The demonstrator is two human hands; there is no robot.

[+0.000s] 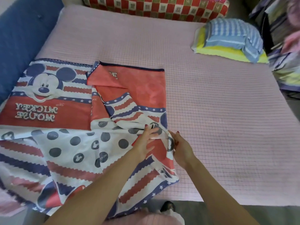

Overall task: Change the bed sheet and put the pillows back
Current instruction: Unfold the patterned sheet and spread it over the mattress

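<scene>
Both hands work the crumpled cartoon sheet: left flat, right pinching.

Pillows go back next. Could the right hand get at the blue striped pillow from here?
Probably not: the right hand grips the printed sheet, and the blue striped pillow lies across bare mattress, seemingly beyond reach.

Wide bed under a pink grid-checked cloth cover, filling most of the frame. Lying on it at lower left, a rumpled, partly folded red, white and blue cartoon-mouse bed sheet. At upper right, a folded blue-and-white striped cloth stacked on a yellow-and-white pillow. Along the top edge, a red checked cushion.
</scene>
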